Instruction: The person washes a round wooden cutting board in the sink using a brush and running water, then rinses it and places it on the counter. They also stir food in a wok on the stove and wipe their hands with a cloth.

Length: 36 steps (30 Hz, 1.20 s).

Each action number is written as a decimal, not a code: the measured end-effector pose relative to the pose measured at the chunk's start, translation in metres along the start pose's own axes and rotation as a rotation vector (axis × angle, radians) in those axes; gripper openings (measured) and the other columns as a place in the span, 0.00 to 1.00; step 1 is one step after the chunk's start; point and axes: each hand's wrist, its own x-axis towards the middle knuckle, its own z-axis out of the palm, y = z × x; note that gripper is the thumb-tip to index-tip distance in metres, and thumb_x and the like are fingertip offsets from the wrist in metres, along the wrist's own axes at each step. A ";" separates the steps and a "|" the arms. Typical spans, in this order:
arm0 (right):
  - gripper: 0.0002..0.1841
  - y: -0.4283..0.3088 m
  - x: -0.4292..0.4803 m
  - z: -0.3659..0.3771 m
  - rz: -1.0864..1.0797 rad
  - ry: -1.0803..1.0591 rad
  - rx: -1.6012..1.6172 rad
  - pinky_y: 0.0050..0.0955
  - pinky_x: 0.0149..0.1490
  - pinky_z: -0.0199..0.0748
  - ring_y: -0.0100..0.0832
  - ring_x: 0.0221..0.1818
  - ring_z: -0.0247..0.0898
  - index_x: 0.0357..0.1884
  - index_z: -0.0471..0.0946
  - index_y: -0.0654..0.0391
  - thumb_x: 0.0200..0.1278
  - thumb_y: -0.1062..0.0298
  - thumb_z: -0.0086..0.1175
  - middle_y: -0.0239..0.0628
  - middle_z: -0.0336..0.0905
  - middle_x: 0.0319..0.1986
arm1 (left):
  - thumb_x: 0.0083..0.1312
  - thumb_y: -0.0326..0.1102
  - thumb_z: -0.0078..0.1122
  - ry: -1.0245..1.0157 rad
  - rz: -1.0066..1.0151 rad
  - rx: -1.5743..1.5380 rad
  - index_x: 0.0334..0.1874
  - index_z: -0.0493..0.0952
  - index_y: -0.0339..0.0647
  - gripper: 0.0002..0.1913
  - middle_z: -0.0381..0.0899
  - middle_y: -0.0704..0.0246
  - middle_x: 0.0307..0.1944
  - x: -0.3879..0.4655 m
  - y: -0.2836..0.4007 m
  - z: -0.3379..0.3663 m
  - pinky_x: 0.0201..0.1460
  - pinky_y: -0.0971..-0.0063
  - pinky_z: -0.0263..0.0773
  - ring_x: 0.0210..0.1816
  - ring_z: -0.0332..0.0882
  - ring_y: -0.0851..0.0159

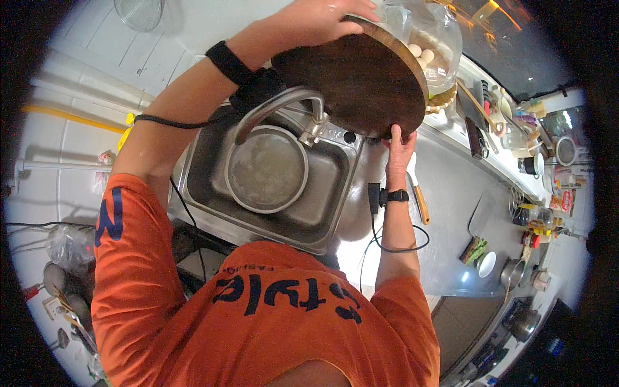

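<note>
My left hand (331, 19) grips the upper rim of a thick round wooden cutting board (360, 84), thumb against its dark face. At the board's lower right edge, my right hand (400, 147) holds it too, thumb on the face and fingers partly hidden behind. The board is tilted up beyond the sink, to the right of the curved metal faucet (285, 99). Below the faucet, a round metal pan or lid (267, 169) lies in the stainless steel sink (329, 193).
Behind the board, a clear plastic bag (442, 58) and several eggs (421, 54) rest by a wicker basket (441, 102). A wooden-handled utensil (420, 198), cleaver (476, 215), sponge (474, 250) and white bowl (486, 264) lie on the steel counter (449, 164). Black cables hang from both arms.
</note>
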 end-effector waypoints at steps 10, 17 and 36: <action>0.36 -0.010 -0.001 0.005 0.026 -0.004 0.065 0.31 0.63 0.62 0.32 0.57 0.65 0.68 0.57 0.62 0.66 0.55 0.61 0.41 0.69 0.58 | 0.64 0.33 0.61 0.030 -0.423 0.014 0.57 0.78 0.47 0.18 0.79 0.66 0.56 -0.082 -0.024 -0.012 0.61 0.67 0.71 0.57 0.76 0.60; 0.44 -0.017 -0.009 0.003 0.010 0.062 0.098 0.32 0.56 0.69 0.33 0.56 0.66 0.73 0.49 0.58 0.64 0.51 0.62 0.44 0.65 0.61 | 0.68 0.37 0.59 0.173 -0.612 -0.170 0.60 0.76 0.44 0.19 0.81 0.67 0.55 -0.157 -0.002 -0.050 0.60 0.71 0.70 0.56 0.76 0.69; 0.14 0.039 -0.105 -0.207 -0.199 -0.023 -1.265 0.42 0.47 0.74 0.44 0.42 0.76 0.46 0.74 0.53 0.64 0.57 0.58 0.42 0.80 0.35 | 0.69 0.34 0.57 0.244 -1.268 -0.519 0.55 0.79 0.36 0.15 0.84 0.66 0.47 -0.360 0.195 0.052 0.53 0.78 0.72 0.48 0.80 0.72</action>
